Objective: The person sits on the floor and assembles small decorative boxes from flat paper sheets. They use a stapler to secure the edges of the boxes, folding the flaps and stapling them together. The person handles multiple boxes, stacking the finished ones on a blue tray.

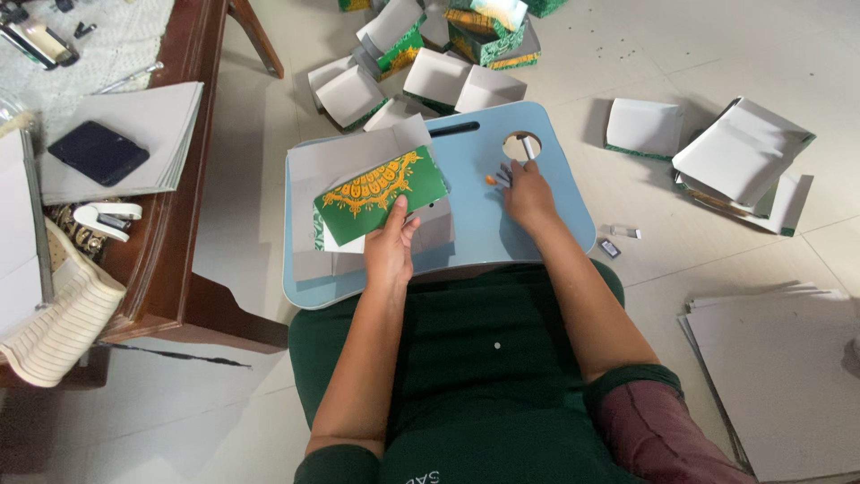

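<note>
Fingers [400,213] of left hand [390,251] clamped on green-gold card [381,193]; right hand [530,195] fingertips together at white stick [528,149].

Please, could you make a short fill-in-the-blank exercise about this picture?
1. The left hand holds a green card with a ____ pattern.
2. The right hand rests on a light ____ lap table.
3. A dark phone lies on a stack of ____ paper.

Missing words: yellow; blue; white
</note>
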